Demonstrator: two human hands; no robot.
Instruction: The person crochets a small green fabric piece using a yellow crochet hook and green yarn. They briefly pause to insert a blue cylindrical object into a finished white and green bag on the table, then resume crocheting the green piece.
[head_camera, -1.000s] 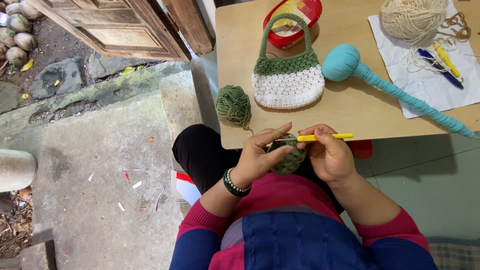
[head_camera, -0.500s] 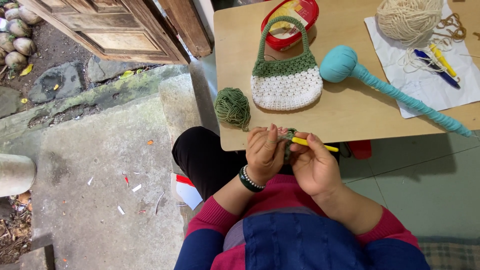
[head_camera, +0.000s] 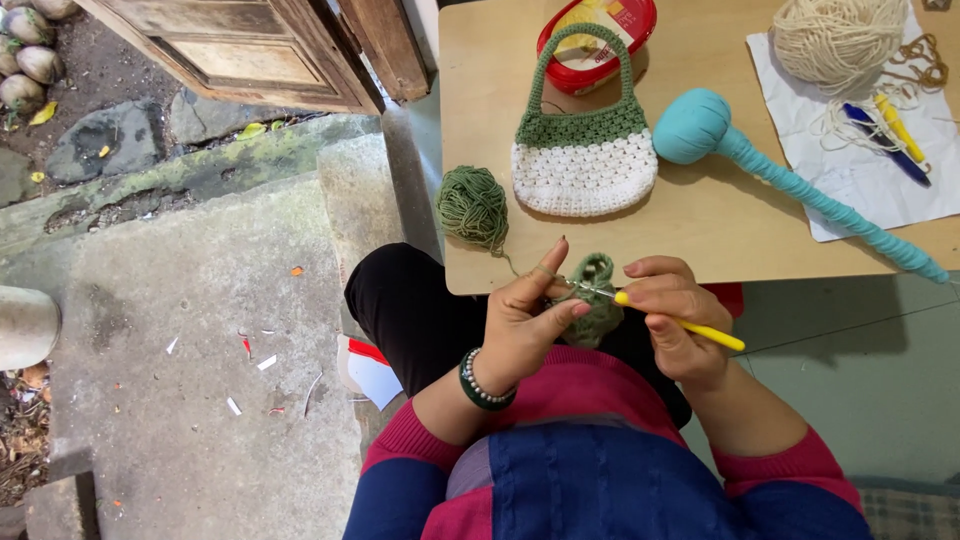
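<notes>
A small green crocheted piece (head_camera: 593, 300) is held just in front of the body, below the near edge of the tabletop (head_camera: 700, 215). It is pinched by the left hand (head_camera: 525, 325), thumb and fingers closed on its left side, with one finger raised and the green strand seemingly carried over it. A yellow-handled crochet hook (head_camera: 680, 323) is gripped by the right hand (head_camera: 672, 318), its metal tip laid against the top of the piece; the two hands are drawn close together with the work between them. A stitch appears to be in the making, with the hook tip at or in a loop. The next move is judged to call for yarn to be caught on the hook and drawn through, with steady tension kept from the left finger.

From the piece a strand is led up to a green yarn ball (head_camera: 473, 207) resting at the near left corner of the tabletop. Just beyond it a green-and-white crocheted bag (head_camera: 583, 160) is laid flat, with a long teal crocheted shape (head_camera: 780, 170) to its right. Farther off, a red tub (head_camera: 596, 35), a cream yarn ball (head_camera: 838, 38) and a white sheet (head_camera: 860, 190) are seen.
</notes>
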